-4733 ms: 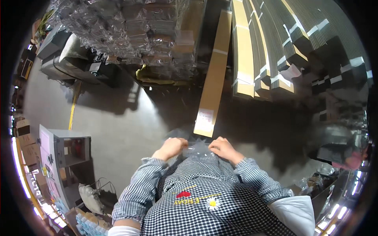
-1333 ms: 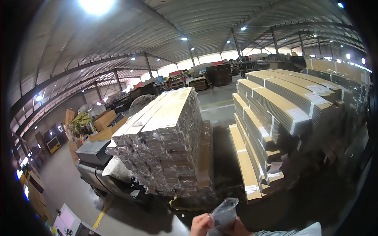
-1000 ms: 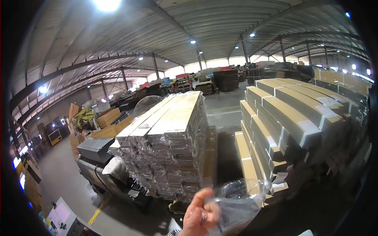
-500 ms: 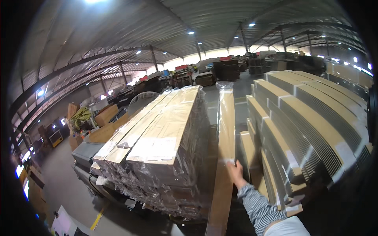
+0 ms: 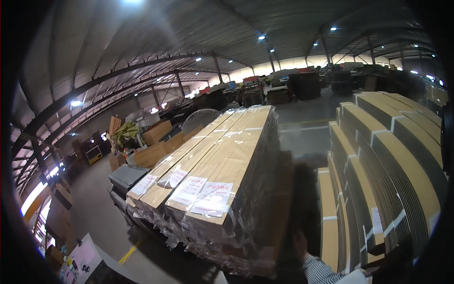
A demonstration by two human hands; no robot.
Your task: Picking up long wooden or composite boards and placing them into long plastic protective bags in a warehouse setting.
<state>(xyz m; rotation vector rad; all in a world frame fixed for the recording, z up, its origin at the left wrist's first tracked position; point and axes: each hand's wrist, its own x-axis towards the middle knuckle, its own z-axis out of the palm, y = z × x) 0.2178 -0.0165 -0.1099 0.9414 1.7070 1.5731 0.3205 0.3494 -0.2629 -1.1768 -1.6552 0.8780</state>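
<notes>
My right hand (image 5: 299,244), dim and smeared, is low in the gap between two stacks, with a striped sleeve (image 5: 319,270) behind it. Its fingers are too unclear to show whether they hold anything. To its left stands a stack of long flat cardboard packs (image 5: 236,146) in clear plastic film, with several white paper labels (image 5: 213,199) on its near end. A brown upright side (image 5: 283,199) shows in shadow along the gap. On the hand's right rises a strapped stack of long cardboard pieces (image 5: 402,156). My left hand is out of view.
Beyond the packs are a round wire fan guard (image 5: 198,120), a dark grey case (image 5: 128,178) and a heap of cardboard scraps (image 5: 158,132). A white-topped stand (image 5: 85,260) is at the lower left. A yellow line (image 5: 130,252) crosses the grey floor.
My view has turned left. The long, narrow wrapped cardboard pack that my right hand touched no longer shows upright in the gap. My hand now sits lower, in shadow.
</notes>
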